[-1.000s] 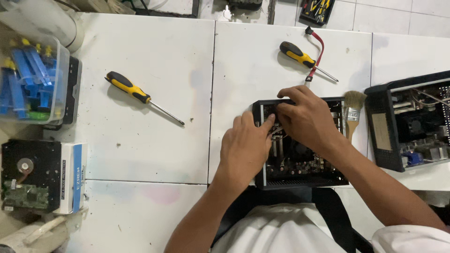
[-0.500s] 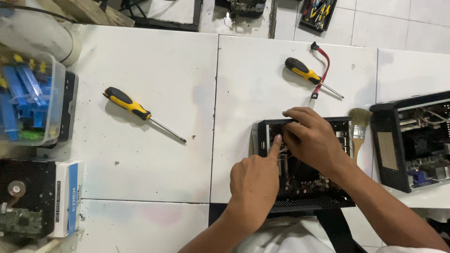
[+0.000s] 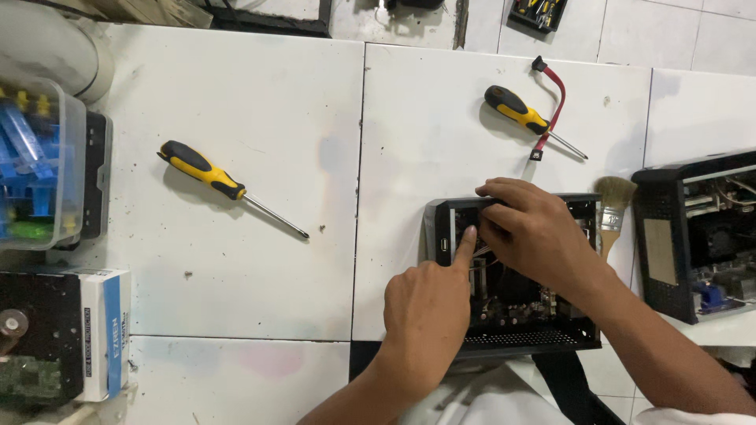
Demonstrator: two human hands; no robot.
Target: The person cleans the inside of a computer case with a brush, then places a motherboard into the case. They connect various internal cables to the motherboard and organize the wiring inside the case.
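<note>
Two yellow-and-black-handled screwdrivers [image 3: 224, 185] [image 3: 526, 116], two open black metal computer cases [image 3: 512, 315] [image 3: 693, 236], one wooden-handled paintbrush [image 3: 613, 208], one red cable [image 3: 551, 110] and two hands [image 3: 425, 311] [image 3: 535, 232].

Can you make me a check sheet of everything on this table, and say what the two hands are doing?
Surface: white table, scuffed and stained.
Job's things: small open black computer case, circuit parts showing inside.
Clutter: two yellow-and-black screwdrivers, paintbrush, second open black case, clear box of blue parts, hard drive.
Grippers: left hand points a finger at the case's front edge; right hand reaches inside it, fingers curled.
Cables: red cable beside the far screwdriver.
Surroundings: tiled floor, tool kit.
</note>
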